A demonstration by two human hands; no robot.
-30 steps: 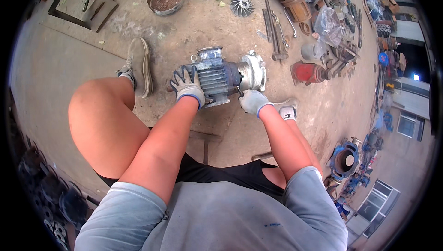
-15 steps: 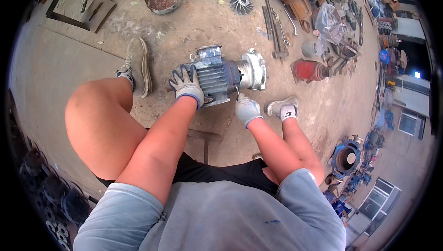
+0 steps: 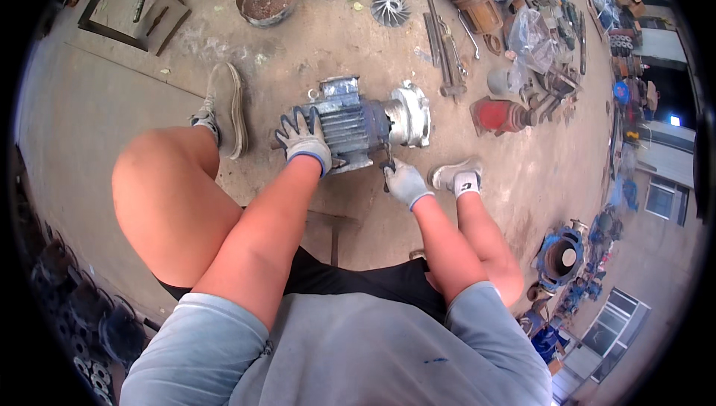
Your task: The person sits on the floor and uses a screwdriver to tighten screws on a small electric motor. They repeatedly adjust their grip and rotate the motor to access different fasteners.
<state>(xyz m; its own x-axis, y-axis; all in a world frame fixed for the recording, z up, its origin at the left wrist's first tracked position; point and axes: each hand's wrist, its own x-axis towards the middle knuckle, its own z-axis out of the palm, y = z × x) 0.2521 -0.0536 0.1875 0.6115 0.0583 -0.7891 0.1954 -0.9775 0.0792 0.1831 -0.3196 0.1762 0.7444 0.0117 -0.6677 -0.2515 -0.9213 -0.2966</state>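
A blue-grey electric motor (image 3: 349, 126) with a finned body lies on the concrete floor between my feet. A silvery metal pump casing (image 3: 409, 115) is joined to its right end. My left hand (image 3: 304, 137), in a grey-white glove with dark fingertips, rests on the near left of the fins with its fingers spread. Closed near the joint of motor and casing, my right hand (image 3: 405, 181), gloved too, grips a thin metal tool (image 3: 388, 155). The tool's upper end reaches the motor's right end; its exact kind is too small to make out.
Beyond the motor stand a rusty bowl (image 3: 266, 0) and a finned impeller (image 3: 390, 8). Long bars and a hammer (image 3: 452, 82) lie right of them, with a red part (image 3: 492, 114) nearer. A metal frame (image 3: 112, 27) sits at far left. A low stool (image 3: 333, 221) is beneath me.
My right hand has shifted slightly right and nearer to me, turning so more of the thin tool shows. The left hand stays on the motor.
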